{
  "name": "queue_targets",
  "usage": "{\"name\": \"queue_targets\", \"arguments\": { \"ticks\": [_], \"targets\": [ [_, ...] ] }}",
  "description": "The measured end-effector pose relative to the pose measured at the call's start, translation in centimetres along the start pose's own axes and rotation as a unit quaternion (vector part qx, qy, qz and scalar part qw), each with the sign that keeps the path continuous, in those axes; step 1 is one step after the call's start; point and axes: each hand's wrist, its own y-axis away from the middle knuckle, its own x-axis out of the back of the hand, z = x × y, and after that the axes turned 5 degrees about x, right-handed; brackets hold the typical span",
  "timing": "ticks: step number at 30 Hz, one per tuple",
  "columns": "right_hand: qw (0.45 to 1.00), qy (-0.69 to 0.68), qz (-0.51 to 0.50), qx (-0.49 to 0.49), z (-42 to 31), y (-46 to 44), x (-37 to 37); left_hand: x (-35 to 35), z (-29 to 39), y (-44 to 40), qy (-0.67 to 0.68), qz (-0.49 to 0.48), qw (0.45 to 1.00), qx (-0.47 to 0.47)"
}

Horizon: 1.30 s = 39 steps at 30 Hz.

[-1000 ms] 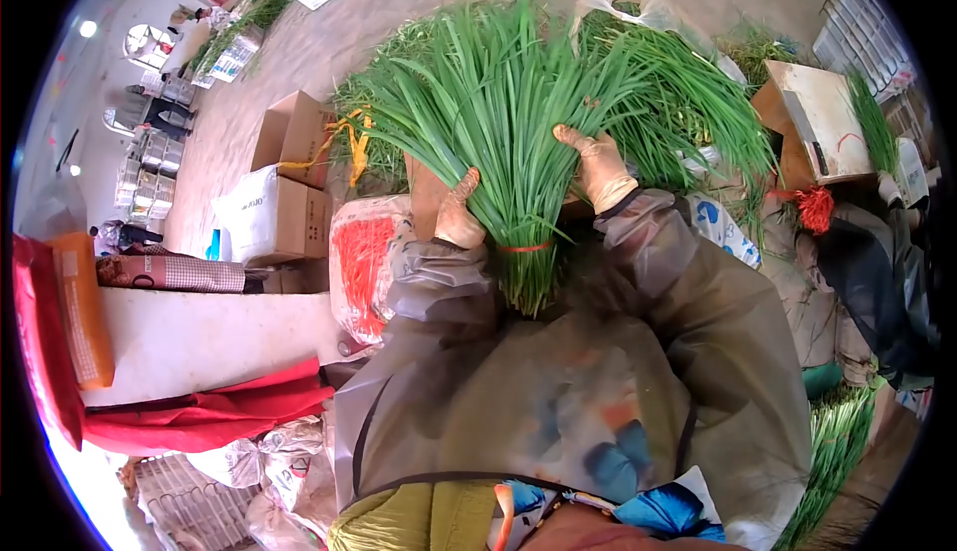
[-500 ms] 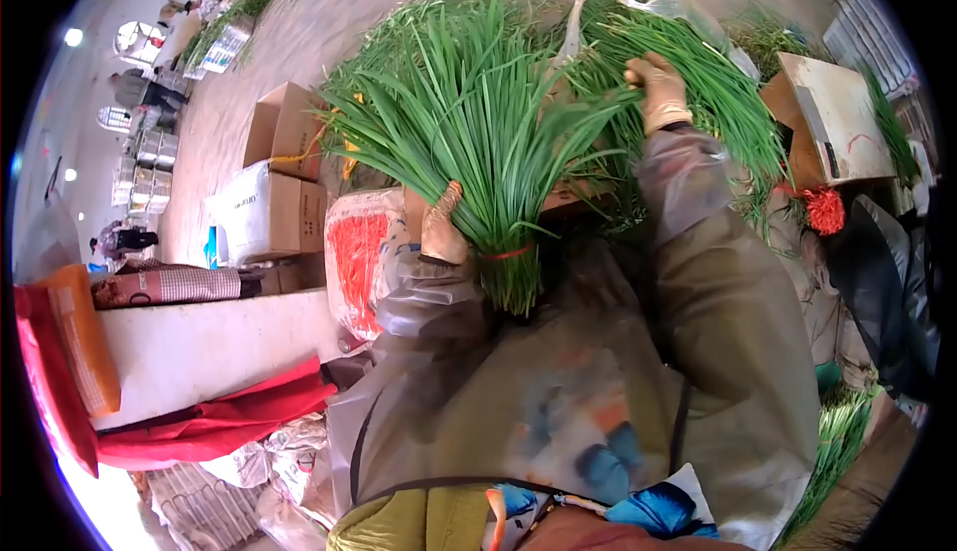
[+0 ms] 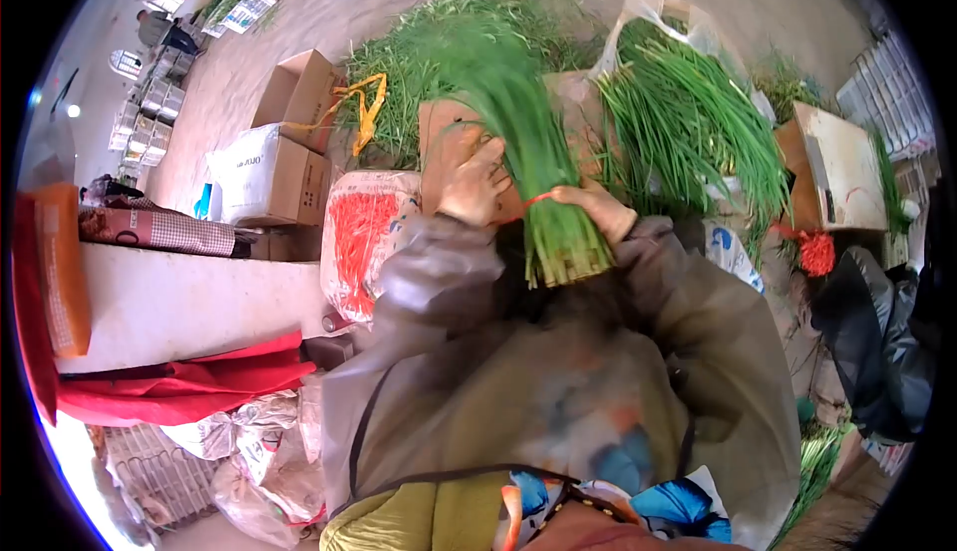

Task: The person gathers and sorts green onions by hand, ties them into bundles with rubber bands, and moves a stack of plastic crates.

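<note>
A bundle of long green leaves [image 3: 533, 142], tied with a red band [image 3: 539, 198], is held over my lap with its pale cut ends toward me. Its leafy top is smeared by motion. My right hand [image 3: 598, 207] is closed round the bundle at the band. On the bundle's left side my left hand [image 3: 477, 177] is spread, its fingers apart beside the leaves. Behind them lies a brown cardboard surface [image 3: 444, 124]. More loose green stalks [image 3: 688, 112] lie in a clear plastic bag [image 3: 678, 10] at the right.
Cut greens [image 3: 399, 62] are heaped on the floor ahead. Left stand an open cardboard box [image 3: 299, 187], a bag of red ties [image 3: 364, 242] and a white table [image 3: 199, 302]. At right are a box [image 3: 847, 172], red ties [image 3: 815, 252] and a person's dark-clothed leg [image 3: 867, 322].
The bundle has tilted, its cut ends swinging right and toward me. My right hand has come back from the loose stalks to the band. My left hand has opened beside the bundle.
</note>
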Motion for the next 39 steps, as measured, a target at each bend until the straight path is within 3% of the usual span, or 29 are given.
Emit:
{"name": "queue_targets", "arguments": {
  "ticks": [2,4,6,7,8,9,11,12,14,16,17,18,19,20,21,22,23,24,25,26,27,28,30,31,32,34,36,37,39],
  "targets": [
    [0.981,-0.168,-0.043,-0.084,-0.9,0.6,1.3,4.6,2.0,1.4,-0.073,0.009,0.985,-0.153],
    [0.99,-0.092,-0.076,-0.077,-0.2,0.7,4.5,5.5,5.1,5.6,-0.156,0.177,0.944,-0.232],
    [0.996,0.049,-0.056,-0.04,-1.1,1.0,4.6,10.5,5.3,7.2,-0.163,0.202,0.917,-0.303],
    [0.995,-0.063,-0.081,0.018,-1.7,2.6,1.3,12.3,4.6,7.7,-0.161,0.209,0.911,-0.318],
    [0.988,-0.15,-0.048,-0.005,-1.7,3.7,0.9,13.5,3.7,8.0,-0.16,0.217,0.904,-0.331],
    [0.983,-0.16,-0.092,-0.021,-1.9,3.5,1.6,13.7,2.6,8.4,-0.161,0.223,0.923,-0.27],
    [0.974,-0.16,-0.134,-0.089,-1.9,3.4,1.1,13.0,-0.4,8.9,-0.165,0.122,0.969,-0.14],
    [0.981,-0.126,-0.14,-0.054,-1.3,2.8,0.7,12.4,-2.1,8.3,-0.098,0.029,0.995,-0.017],
    [0.988,-0.055,-0.143,0.017,-0.2,1.8,-0.2,9.3,-3.0,7.6,-0.172,-0.097,0.978,0.07],
    [0.973,-0.148,-0.16,0.075,1.1,2.4,-3.5,7.4,-4.3,5.6,-0.045,-0.315,0.947,0.044],
    [0.964,-0.199,-0.178,-0.009,1.5,2.2,-2.5,6.2,-4.8,4.7,0.082,-0.381,0.921,0.006],
    [0.957,-0.178,-0.222,-0.062,1.3,1.7,-2.9,5.5,-4.9,2.2,0.155,-0.548,0.821,-0.049],
    [0.945,-0.152,-0.268,-0.111,1.1,1.2,-3.4,5.9,-5.3,1.7,0.15,-0.534,0.831,-0.043],
    [0.966,0.017,-0.234,-0.109,0.7,1.5,-1.6,5.5,-4.7,1.8,0.145,-0.52,0.841,-0.038],
    [0.925,0.316,-0.211,0.028,-1.0,1.4,-1.8,3.7,-4.7,1.9,0.188,-0.388,0.894,-0.122],
    [0.953,0.288,-0.085,-0.022,-0.9,1.9,-1.3,2.7,-4.6,1.8,0.229,-0.245,0.92,-0.202],
    [0.957,0.283,-0.061,0.022,-1.4,2.2,-0.8,4.8,-3.6,0.0,0.236,-0.384,0.888,-0.091],
    [0.959,0.275,-0.032,0.067,-2.2,2.9,-1.2,3.8,-2.6,1.7,0.241,-0.384,0.886,-0.093],
    [0.959,0.253,-0.077,0.101,-3.2,3.9,-4.3,1.6,-0.8,4.6,0.294,-0.283,0.912,-0.051],
    [0.939,0.311,-0.101,0.108,-2.9,3.6,-4.3,0.3,0.2,6.1,0.34,-0.179,0.923,-0.005],
    [0.901,0.393,-0.089,0.159,-1.7,2.4,-3.5,1.1,-0.4,5.2,0.317,-0.184,0.929,0.058],
    [0.854,0.47,-0.079,0.208,-1.0,1.3,-4.2,0.6,-0.6,5.2,0.319,-0.185,0.927,0.061],
    [0.87,0.461,-0.062,0.164,-0.3,0.7,-5.1,-0.1,-0.9,5.3,0.281,-0.058,0.957,-0.033],
    [0.918,0.359,-0.046,0.163,0.5,0.3,-5.0,0.8,-0.5,5.6,0.36,-0.085,0.928,0.052],
    [0.953,0.254,-0.034,0.161,1.0,-0.2,-5.2,1.7,-0.9,5.7,0.343,-0.064,0.936,-0.038],
    [0.955,0.247,-0.059,0.156,1.1,0.2,-7.2,2.3,-0.6,6.7,0.327,-0.07,0.936,-0.111],
    [0.979,0.144,-0.076,0.126,1.5,0.6,-9.8,3.2,0.0,8.4,0.335,-0.047,0.938,-0.078],
    [0.968,0.184,-0.093,0.143,1.2,0.5,-11.4,3.7,0.4,9.1,0.327,-0.059,0.941,-0.069],
    [0.973,0.173,-0.101,0.111,1.8,0.5,-14.0,6.3,-0.3,9.4,0.31,-0.123,0.931,-0.148]
  ]
}}
